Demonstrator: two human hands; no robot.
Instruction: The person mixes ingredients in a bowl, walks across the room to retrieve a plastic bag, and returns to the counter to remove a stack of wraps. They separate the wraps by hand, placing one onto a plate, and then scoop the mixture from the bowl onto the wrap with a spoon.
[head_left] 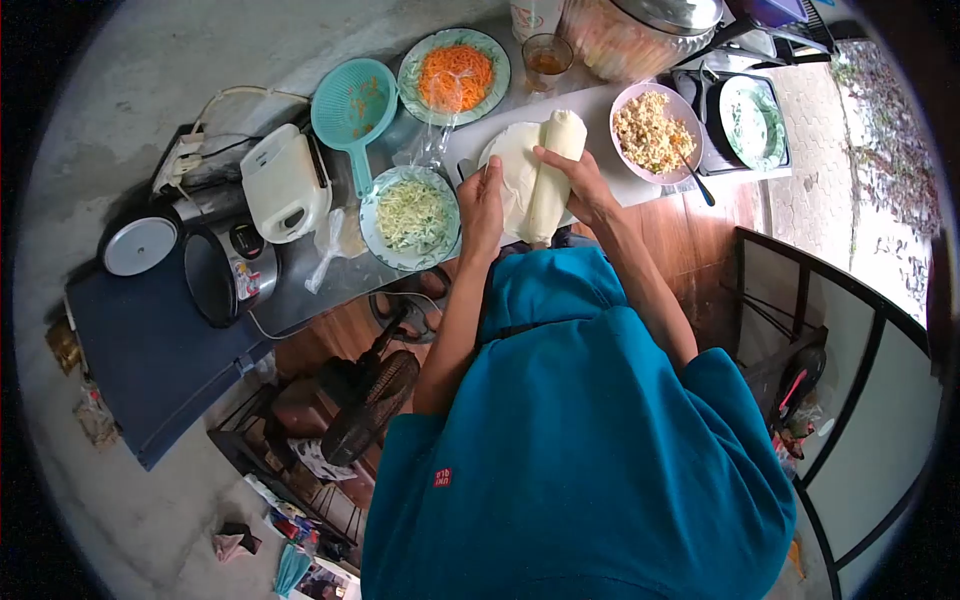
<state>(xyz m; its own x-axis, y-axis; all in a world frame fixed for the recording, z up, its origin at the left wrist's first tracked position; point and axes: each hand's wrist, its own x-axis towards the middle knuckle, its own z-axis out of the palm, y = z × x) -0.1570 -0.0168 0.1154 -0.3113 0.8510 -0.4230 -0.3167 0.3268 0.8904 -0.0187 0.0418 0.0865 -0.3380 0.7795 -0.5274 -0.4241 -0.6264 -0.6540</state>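
Note:
A stack of thin, pale round wrappers (517, 165) lies on a light board, with its right part turned into a thick roll (553, 180). My right hand (583, 188) is closed on the roll from the right, thumb across its top. At the left edge of the wrappers, my left hand (482, 208) pinches with thumb up; its fingertips are partly hidden. Right of the roll stands a pink bowl (617, 118) of chopped, mixed filling with a spoon (697, 180) in it. Nearest my left hand is a plate of shredded pale-green vegetable (412, 218).
Shredded carrot (455, 77) fills a plate at the back, beside a turquoise strainer (352, 105). A glass (547, 62) of brown liquid and a large clear container (625, 40) stand behind the board. Further left are a white sandwich maker (285, 185) and a rice cooker (232, 272).

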